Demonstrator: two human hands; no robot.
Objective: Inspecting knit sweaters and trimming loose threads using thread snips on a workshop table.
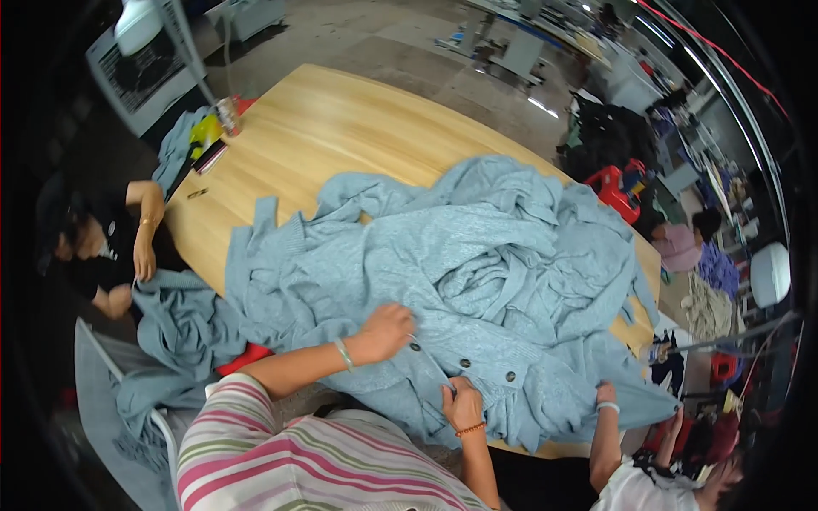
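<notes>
A large heap of light blue-grey knitted cardigans (pixel 375 264) covers much of the table. In front of me lies a cardigan's button band (pixel 436 364) with dark round buttons (pixel 464 364). My left hand (pixel 385 332), a pale bangle at its wrist, is closed at the band's upper end, its fingertips partly hidden. Lower and to the right, my right hand (pixel 463 404), with a beaded bracelet, pinches the edge of the same knit between thumb and fingers. The band's edge runs between the two hands.
The wooden table (pixel 341 111) extends away from me. At the left, a person in black (pixel 94 247) handles grey-blue knitwear (pixel 192 324). Another person in white (pixel 648 485) holds the cloth at the lower right. A can (pixel 228 117) stands on the far left edge, near a lamp (pixel 138 25).
</notes>
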